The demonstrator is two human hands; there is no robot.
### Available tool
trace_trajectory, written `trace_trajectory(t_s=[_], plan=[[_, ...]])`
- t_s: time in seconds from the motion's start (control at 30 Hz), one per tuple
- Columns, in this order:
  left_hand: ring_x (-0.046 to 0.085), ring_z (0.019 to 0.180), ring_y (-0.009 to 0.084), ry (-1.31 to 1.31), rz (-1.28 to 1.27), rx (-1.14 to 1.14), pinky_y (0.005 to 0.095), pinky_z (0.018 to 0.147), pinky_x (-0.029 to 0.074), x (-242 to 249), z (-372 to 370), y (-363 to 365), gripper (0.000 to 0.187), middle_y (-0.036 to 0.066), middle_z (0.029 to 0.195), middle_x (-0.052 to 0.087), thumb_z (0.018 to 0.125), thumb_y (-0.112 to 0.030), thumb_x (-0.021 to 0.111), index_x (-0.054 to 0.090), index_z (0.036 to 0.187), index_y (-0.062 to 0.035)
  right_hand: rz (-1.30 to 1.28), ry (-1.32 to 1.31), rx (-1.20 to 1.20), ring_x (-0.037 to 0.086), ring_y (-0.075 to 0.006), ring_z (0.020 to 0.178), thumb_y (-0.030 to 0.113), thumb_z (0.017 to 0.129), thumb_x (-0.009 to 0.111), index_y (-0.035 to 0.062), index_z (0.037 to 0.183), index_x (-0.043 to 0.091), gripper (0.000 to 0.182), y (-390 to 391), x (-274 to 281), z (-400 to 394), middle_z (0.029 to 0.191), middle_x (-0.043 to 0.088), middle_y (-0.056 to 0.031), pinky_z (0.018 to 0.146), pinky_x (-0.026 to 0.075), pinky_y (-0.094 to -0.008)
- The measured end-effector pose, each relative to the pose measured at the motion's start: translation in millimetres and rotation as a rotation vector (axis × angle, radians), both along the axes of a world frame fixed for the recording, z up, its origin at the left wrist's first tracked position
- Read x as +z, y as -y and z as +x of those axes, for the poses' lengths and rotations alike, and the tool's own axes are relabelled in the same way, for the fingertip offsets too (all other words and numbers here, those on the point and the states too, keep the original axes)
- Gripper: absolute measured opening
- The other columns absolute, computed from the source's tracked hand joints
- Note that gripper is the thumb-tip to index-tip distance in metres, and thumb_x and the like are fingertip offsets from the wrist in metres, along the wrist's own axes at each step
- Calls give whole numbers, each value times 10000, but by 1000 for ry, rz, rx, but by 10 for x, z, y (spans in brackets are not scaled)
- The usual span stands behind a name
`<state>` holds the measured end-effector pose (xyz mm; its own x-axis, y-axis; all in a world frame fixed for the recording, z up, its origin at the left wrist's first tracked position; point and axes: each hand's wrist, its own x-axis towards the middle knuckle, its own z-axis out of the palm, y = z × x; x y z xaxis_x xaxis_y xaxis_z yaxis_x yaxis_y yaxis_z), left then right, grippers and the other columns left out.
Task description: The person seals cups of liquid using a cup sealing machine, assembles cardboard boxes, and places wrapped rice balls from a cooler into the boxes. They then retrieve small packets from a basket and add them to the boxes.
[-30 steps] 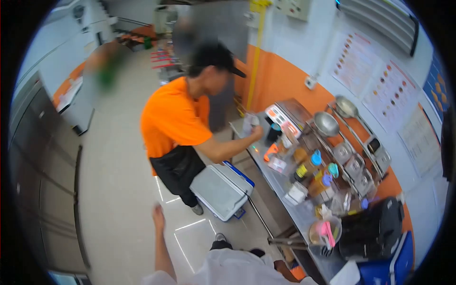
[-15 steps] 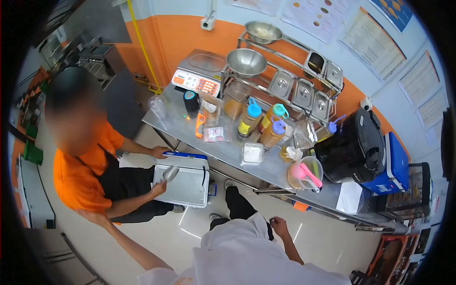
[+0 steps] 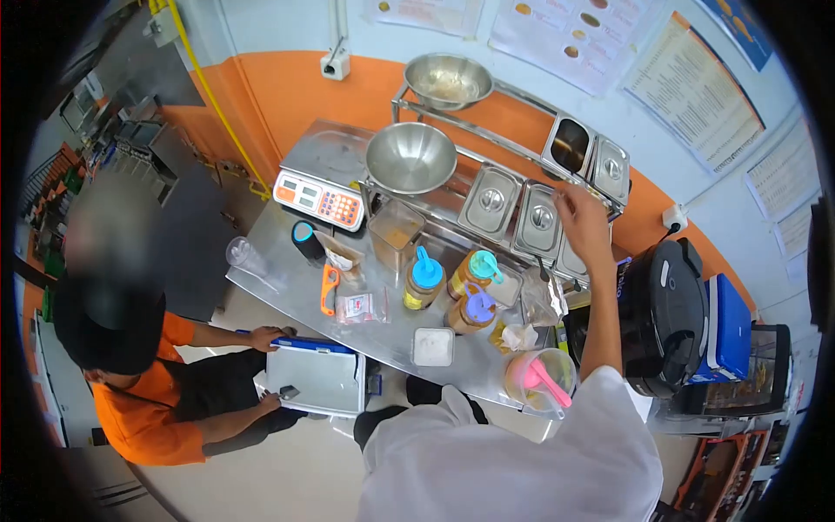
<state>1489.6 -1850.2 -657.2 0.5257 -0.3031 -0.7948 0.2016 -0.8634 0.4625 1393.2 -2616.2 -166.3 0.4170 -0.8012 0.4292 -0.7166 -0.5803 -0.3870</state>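
My right hand (image 3: 581, 219) is stretched out over the lidded steel pans on the rack, its loosely bent fingers apart and nothing visible in them. Beside the fingertips is the middle steel pan (image 3: 537, 228), whose lid has a round knob. Left of it sits another lidded pan (image 3: 490, 204); a third pan (image 3: 570, 261) is partly hidden behind my forearm. Behind my hand stand an uncovered pan with dark contents (image 3: 570, 146) and a lidded pan (image 3: 611, 170). My left hand is out of view.
A co-worker in orange (image 3: 148, 426) holds a scoop (image 3: 289, 393) over an open cooler (image 3: 317, 378). On the steel table (image 3: 383, 352) are a scale (image 3: 317, 200), bottles (image 3: 424, 278), a tub with a pink scoop (image 3: 539, 383) and a black lidded pot (image 3: 663, 313). Steel bowls (image 3: 410, 158) top the rack.
My right hand has risen from beside my body to the pans on the rack. My left arm has left the view. The co-worker has bent down, lowering the scoop into the cooler.
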Motion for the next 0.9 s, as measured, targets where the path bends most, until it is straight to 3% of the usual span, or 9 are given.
trace_trajectory(t_s=[0.2, 0.27, 0.37, 0.43, 0.53, 0.63, 0.73, 0.8, 0.9], plan=[[581, 1057, 247, -75, -119, 47, 347, 821, 471, 285, -34, 626, 477, 129, 1206, 611, 1010, -375, 561, 552, 1307, -1, 214, -206, -176, 695, -411, 832, 272, 894, 675, -18, 944, 725, 298, 776, -384, -233, 863, 705, -258, 750, 531, -502], [617, 991, 216, 9, -228, 67, 319, 754, 502, 319, 330, 726, 468, 103, 1148, 647, 1004, -389, 572, 581, 1271, -4, 285, -283, -214, 694, -424, 850, 286, 882, 677, -28, 930, 725, 321, 896, -699, -335, 879, 706, -268, 772, 540, -510], [670, 893, 169, 272, -616, 190, 278, 654, 548, 271, 1213, 831, 460, 63, 1061, 700, 994, -410, 587, 623, 1217, -9, 378, -382, -244, 690, -450, 871, 313, 862, 678, -55, 906, 719, 373, 1031, -1091, -423, 897, 704, -290, 810, 551, -522], [646, 953, 155, 279, -338, 418, 314, 774, 522, 934, 1633, 1494, 352, 43, 1055, 684, 976, -296, 565, 632, 1223, -55, 421, -401, -217, 688, -463, 875, 326, 854, 678, -71, 896, 712, 401, 1084, -1191, -313, 899, 701, -302, 826, 552, -526], [648, 999, 152, 272, -360, 379, 325, 837, 505, 1365, 1793, 2186, 298, 44, 1086, 685, 996, -208, 553, 626, 1235, -45, 390, -349, -243, 686, -478, 884, 312, 849, 674, -91, 879, 701, 405, 1051, -1268, -218, 899, 693, -325, 822, 551, -528], [664, 993, 162, 202, -474, 203, 293, 821, 510, 1225, 1592, 2465, 280, 56, 1102, 691, 1035, -185, 513, 625, 1237, -27, 334, -318, -301, 686, -479, 874, 287, 830, 676, -83, 850, 706, 372, 1000, -1261, -163, 897, 694, -323, 817, 552, -528], [676, 963, 158, 143, -522, 124, 287, 813, 516, 1049, 1117, 2641, 241, 65, 1048, 711, 969, 18, 528, 673, 1159, -18, 395, -310, -256, 688, -478, 843, 276, 800, 687, -80, 815, 709, 357, 1011, -1213, -171, 889, 694, -324, 805, 556, -526], [686, 946, 180, 190, -532, -8, 292, 847, 525, 907, 838, 2593, 234, 88, 1024, 718, 958, 17, 537, 684, 1139, 0, 405, -271, -278, 691, -474, 821, 277, 774, 698, -76, 796, 714, 354, 980, -1124, -124, 869, 692, -323, 786, 561, -525], [692, 932, 188, 1, -456, 46, 300, 840, 532, 1090, 782, 2585, 226, 107, 1010, 720, 959, -2, 547, 680, 1142, 6, 511, -221, -223, 693, -472, 828, 293, 770, 704, -73, 811, 718, 369, 795, -809, 52, 863, 691, -322, 781, 563, -527]])
